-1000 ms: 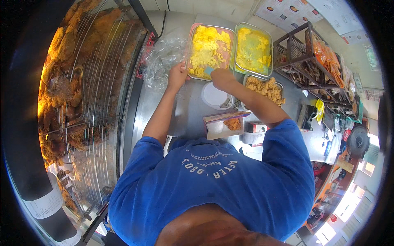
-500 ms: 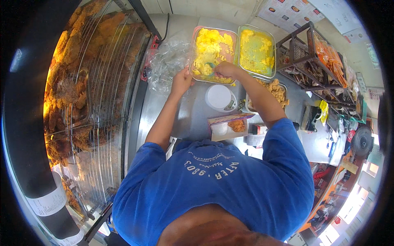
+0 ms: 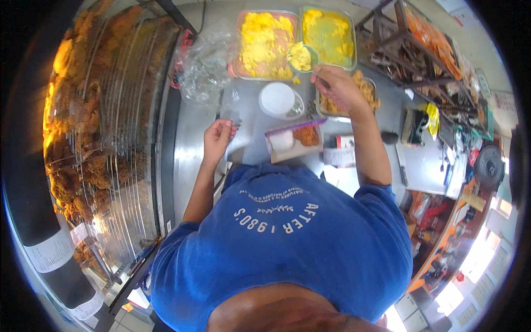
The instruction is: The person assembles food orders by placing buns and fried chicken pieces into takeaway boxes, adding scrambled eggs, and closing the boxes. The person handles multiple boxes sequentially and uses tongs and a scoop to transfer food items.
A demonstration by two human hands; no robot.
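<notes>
My right hand point(image 3: 342, 89) grips the handle of a round green scoop point(image 3: 311, 65). Yellow food like scrambled egg point(image 3: 299, 55) fills the scoop, which hangs over the near inner corners of two trays. To the left, a pink-rimmed tray point(image 3: 234, 60) holds more of the yellow food. The right-hand tray point(image 3: 354, 47) has less of it, mostly along its edges. My left hand point(image 3: 218, 137) is held over the counter, fingers curled and nothing visible in them. Between my hands sits a round white scale-like plate point(image 3: 276, 98). Nearer me is an open paper box point(image 3: 282, 157) with white rice-like food and fried chicken point(image 3: 306, 135).
Crumpled clear plastic point(image 3: 207, 69) lies left of the trays. A metal tray of fried pieces point(image 3: 362, 95) stands under my right wrist. A lit glass cabinet of fried chicken point(image 3: 99, 138) borders the left side, and a dark rack of packets point(image 3: 409, 47) the right.
My right hand has lifted the loaded scoop from the left tray and moved right. My left hand has let go of that tray's edge and drawn back toward me. The view has shifted.
</notes>
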